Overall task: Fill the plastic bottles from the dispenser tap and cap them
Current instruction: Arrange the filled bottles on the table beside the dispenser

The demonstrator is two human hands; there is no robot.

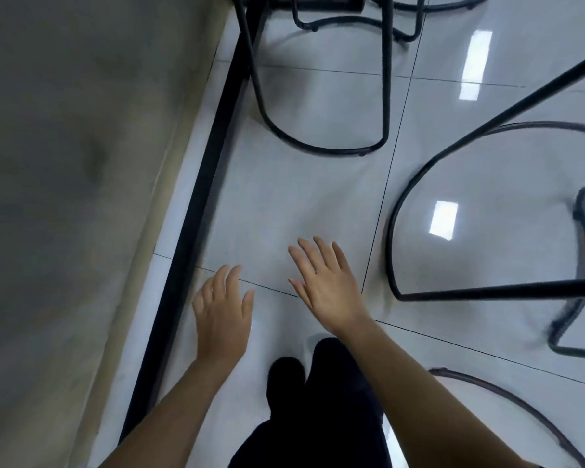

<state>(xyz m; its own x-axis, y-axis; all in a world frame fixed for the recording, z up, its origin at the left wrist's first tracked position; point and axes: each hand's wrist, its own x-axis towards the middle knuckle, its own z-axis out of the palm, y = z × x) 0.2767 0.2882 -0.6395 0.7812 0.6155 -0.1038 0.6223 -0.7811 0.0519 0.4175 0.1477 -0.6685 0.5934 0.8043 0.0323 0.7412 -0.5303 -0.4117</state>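
Mid-floor point(301, 197): L hand point(222, 312), R hand point(328, 288) spread.

Glossy white floor tiles point(318, 204) with thin dark joints. Beige wall point(65, 163) at left, edged by a black skirting strip point(200, 184). Black tubular chair frames point(318, 149) stand ahead and to the right. Rectangular light reflections point(443, 219) show on the tiles.

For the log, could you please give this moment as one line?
left hand: open, empty | right hand: open, empty | bottles, tap: not in view | underfoot: tiled floor
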